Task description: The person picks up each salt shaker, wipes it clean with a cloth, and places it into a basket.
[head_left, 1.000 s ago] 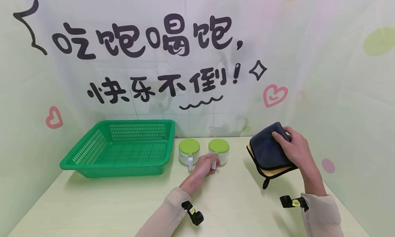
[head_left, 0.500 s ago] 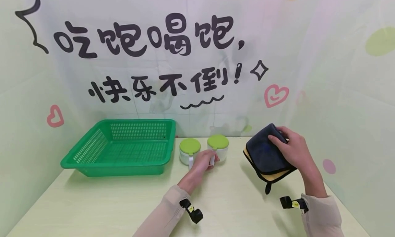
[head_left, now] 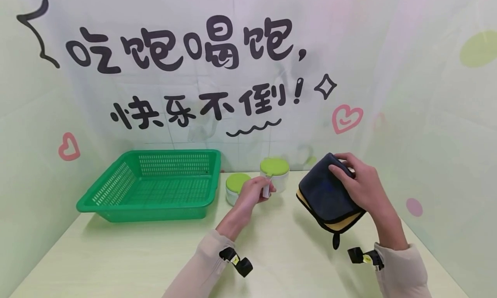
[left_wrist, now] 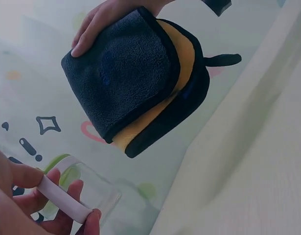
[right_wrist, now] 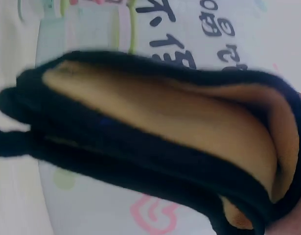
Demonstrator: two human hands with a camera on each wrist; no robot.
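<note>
In the head view my left hand (head_left: 248,196) grips the white handle (head_left: 266,190) of a clear seasoning jar with a lime green lid (head_left: 274,166). This jar stands higher than its twin, raised off the table. The left wrist view shows fingers curled round the handle and the jar's clear wall (left_wrist: 104,191). Over to the right, my right hand (head_left: 361,181) pinches the top of a folded towel (head_left: 328,188), dark blue outside and yellow inside, with a hanging loop. Close up in the right wrist view, the towel's yellow folds (right_wrist: 155,110) fill the middle and cover most of the hand.
A second lime-lidded jar (head_left: 237,183) rests on the table, partly behind my left hand. Left of it stands a green plastic basket (head_left: 151,214). The pale tabletop (head_left: 295,250) meets a printed cloth backdrop (head_left: 186,138) behind and at both sides.
My left hand has lifted the right jar by its handle, up from beside the other jar. My right hand and the towel have shifted a little to the left.
</note>
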